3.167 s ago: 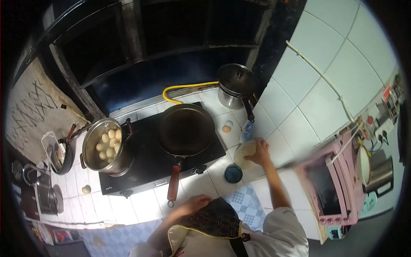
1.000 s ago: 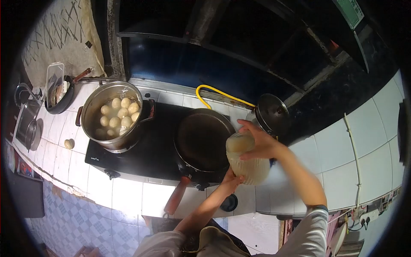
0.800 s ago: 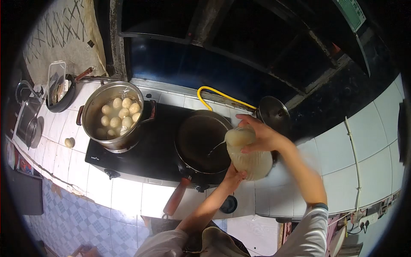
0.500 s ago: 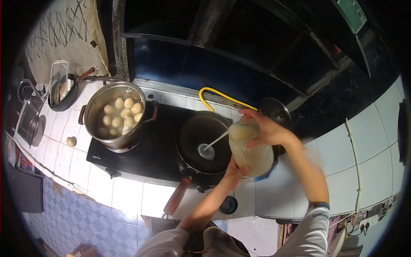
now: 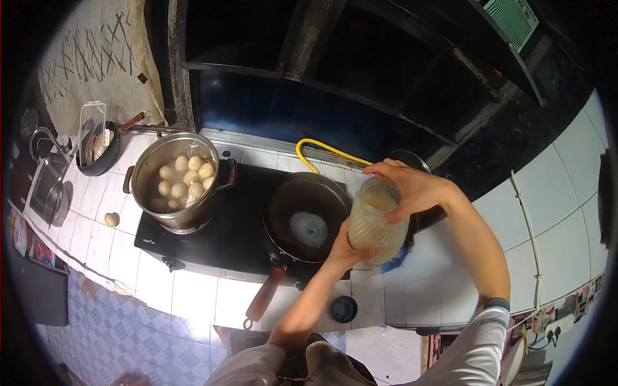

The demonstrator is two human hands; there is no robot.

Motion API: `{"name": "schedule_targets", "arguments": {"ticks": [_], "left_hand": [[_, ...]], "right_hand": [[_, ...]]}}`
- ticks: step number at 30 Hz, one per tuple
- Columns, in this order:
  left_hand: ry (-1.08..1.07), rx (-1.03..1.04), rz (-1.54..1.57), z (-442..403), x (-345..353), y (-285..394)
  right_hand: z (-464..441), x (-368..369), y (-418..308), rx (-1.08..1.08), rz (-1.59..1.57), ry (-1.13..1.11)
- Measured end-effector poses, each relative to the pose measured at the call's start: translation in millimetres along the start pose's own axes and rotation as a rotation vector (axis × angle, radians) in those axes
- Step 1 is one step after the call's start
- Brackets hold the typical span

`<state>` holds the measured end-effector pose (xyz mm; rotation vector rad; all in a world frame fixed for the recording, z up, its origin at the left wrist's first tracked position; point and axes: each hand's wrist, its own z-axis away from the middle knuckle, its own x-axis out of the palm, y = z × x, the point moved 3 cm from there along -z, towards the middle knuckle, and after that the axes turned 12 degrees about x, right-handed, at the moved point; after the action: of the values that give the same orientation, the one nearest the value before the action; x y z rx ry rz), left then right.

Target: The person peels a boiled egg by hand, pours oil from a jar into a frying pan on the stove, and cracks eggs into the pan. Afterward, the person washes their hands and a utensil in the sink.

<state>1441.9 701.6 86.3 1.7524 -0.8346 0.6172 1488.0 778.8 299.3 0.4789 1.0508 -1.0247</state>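
Note:
Both hands hold a ribbed clear glass jar (image 5: 385, 233) with cloudy whitish liquid in it. My left hand (image 5: 346, 249) is wrapped round its lower side, and my right hand (image 5: 420, 188) grips it near the open mouth. The jar stands slightly tilted just right of a dark frying pan (image 5: 286, 198) on the stove. In the pan lies a pool of pale liquid (image 5: 308, 229); no stream runs from the jar. The pan's brown handle (image 5: 266, 297) points toward me. A dark round lid (image 5: 343, 309) rests on the tiles below.
A steel pot (image 5: 209, 143) of eggs in water stands on the left of the black stove (image 5: 241, 241). One egg (image 5: 111, 219) lies on the tiled counter. Behind the pan runs a yellow hose (image 5: 302, 149). A small pan (image 5: 100, 164) and a sink (image 5: 45, 183) are at far left.
The jar has tipped back toward upright and the stream into the pan has stopped. The pool in the pan is wider. Both hands keep their grip.

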Motion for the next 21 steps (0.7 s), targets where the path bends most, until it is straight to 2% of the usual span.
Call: {"name": "schedule_targets", "arguments": {"ticks": [4,6,8,10,15,17,19,21], "left_hand": [[-0.04,-0.047,-0.111,3,6,-1],[-0.061,-0.087,-0.144,6,10,-6],[-0.169,-0.071,-0.359,12,16,-12],[-0.196,-0.08,-0.384,23,26,-17],[-0.265,-0.115,-0.295,60,30,-68],[-0.295,-0.13,-0.384,76,24,-92],[-0.346,-0.131,-0.394,87,17,-110],[-0.392,-0.123,-0.404,94,6,-130]], "right_hand": [[20,-2,-2,0.026,0.096,-0.02],[33,2,4,0.009,0.145,-0.117],[49,12,14,0.005,0.167,-0.103],[68,24,18,0.049,0.196,-0.125],[103,91,51,0.166,0.192,-0.069],[114,124,69,0.142,0.192,0.019],[123,147,79,0.2,0.13,-0.005],[130,168,86,0.167,0.165,0.052]]}}
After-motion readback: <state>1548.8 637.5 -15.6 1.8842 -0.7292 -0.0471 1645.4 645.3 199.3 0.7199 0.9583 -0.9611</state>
